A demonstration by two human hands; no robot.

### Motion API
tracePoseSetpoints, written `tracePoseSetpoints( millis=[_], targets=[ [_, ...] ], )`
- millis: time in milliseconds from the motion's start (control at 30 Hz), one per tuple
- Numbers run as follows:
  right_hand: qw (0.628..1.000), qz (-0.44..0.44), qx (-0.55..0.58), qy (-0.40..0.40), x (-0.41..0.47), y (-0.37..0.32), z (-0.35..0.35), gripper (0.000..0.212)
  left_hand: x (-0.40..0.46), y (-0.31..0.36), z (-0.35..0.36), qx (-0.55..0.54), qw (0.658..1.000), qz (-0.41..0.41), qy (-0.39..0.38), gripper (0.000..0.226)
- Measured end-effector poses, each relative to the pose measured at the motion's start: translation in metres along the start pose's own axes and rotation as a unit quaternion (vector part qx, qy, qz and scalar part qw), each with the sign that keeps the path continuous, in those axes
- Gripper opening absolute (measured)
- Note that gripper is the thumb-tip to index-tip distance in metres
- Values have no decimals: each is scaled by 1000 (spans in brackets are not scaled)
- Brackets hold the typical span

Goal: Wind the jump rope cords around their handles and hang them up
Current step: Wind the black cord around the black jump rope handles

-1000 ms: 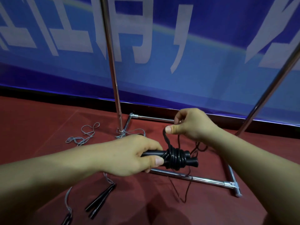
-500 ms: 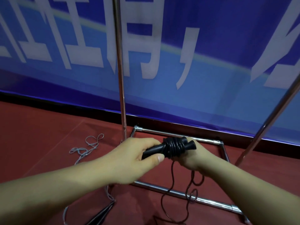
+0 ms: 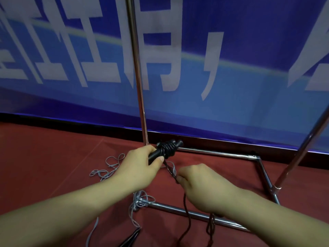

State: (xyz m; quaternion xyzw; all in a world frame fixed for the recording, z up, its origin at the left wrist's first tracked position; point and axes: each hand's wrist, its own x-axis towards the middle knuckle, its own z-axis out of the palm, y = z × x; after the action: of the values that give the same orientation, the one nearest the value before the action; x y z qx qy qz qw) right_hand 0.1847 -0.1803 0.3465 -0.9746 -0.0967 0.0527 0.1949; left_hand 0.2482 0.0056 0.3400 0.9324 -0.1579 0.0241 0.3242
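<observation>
Nearest me, at the floor's [image 3: 44, 148] front edge, I see a pair of black handles [image 3: 130, 237] lying with their grey cord [image 3: 110, 168] trailing away in loose loops. My right hand [image 3: 201, 186] reaches forward palm down, fingers curled, pinching the dark cord [image 3: 187, 211], which hangs slack beneath the wrist. From that pinch the cord runs up to the black handle bundle [image 3: 168, 148], partly wound with coils. My left hand [image 3: 140, 168] grips the bundle's near end, thumb on top, holding it raised above the floor. Behind it stands the chrome rack [image 3: 140, 104], its base frame resting on the red floor, with the blue banner [image 3: 231, 86] beyond.
</observation>
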Motion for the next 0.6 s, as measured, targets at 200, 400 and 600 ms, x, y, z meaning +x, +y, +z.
tracePoseSetpoints(
  millis=[200, 400, 600],
  targets=[
    [999, -27, -20, -40, -7, -14, 4, 13, 3, -15, 4, 116, 992, 44, -35, 16],
    [986, 69, 129, -77, -8, -23, -6, 35, 9, -45, -2, 127, 992, -7, -19, 21],
    [969, 93, 222, -61, -13, -24, -19, 31, 12, -46, -3, 108, 994, -9, -34, 18]
  ],
)
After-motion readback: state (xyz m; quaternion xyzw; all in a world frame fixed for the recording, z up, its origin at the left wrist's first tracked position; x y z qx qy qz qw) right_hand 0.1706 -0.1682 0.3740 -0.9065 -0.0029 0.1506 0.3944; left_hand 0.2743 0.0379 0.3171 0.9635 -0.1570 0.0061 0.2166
